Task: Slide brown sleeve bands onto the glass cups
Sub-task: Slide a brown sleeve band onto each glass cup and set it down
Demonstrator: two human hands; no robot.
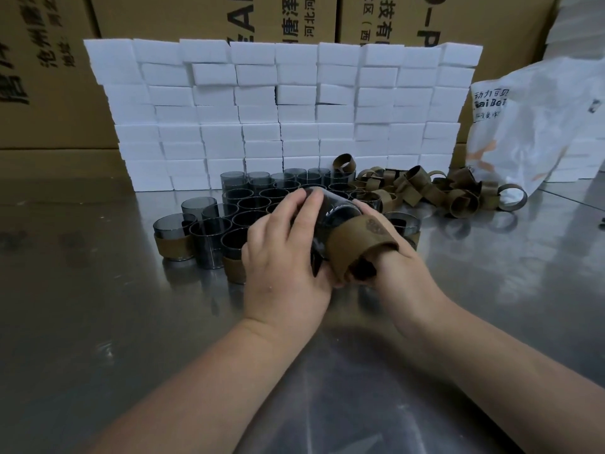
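While the tilted glass cup [337, 213] was gripped in the left hand [288, 253] and the brown sleeve band [358, 240], half over it, was pinched by the right hand [404, 273], a slip onto standing cups [248, 204] could be caused by hard tugging.

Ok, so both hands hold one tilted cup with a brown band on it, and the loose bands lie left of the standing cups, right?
Not quite: the head view shows the loose bands right of the standing cups, not left. The rest holds: left hand and right hand hold the tilted cup with its brown band.
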